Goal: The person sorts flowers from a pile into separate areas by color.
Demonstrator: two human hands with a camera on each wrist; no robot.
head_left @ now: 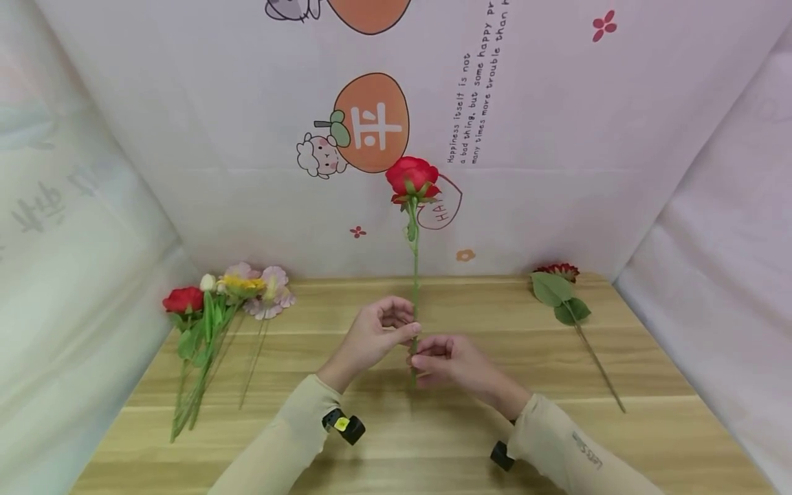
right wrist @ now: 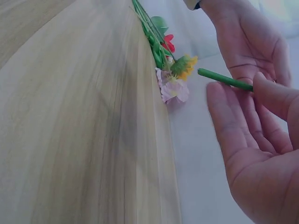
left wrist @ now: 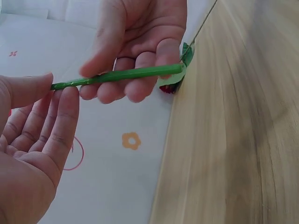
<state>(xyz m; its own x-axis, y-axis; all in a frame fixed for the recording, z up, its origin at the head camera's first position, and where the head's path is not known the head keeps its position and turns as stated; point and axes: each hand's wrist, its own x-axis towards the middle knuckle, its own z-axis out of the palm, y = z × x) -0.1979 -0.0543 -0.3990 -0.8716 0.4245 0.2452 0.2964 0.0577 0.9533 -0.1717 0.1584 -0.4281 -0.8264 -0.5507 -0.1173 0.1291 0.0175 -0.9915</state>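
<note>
Centre frame, red rose upright | left hand pinching its stem, right hand pinching lower | midway, I'd judge: not yet set down | flowers lying left, 1 leafy flower right

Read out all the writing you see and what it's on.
"平": orange fruit print, back cloth.
"Happiness itself is not a bad thing, but some happy pr… many times more trouble than h…": back cloth, cut off.
"HA…": heart, rest behind rose.
"Let's Slim": right sleeve.
Left cloth: too blurred to read.
</note>
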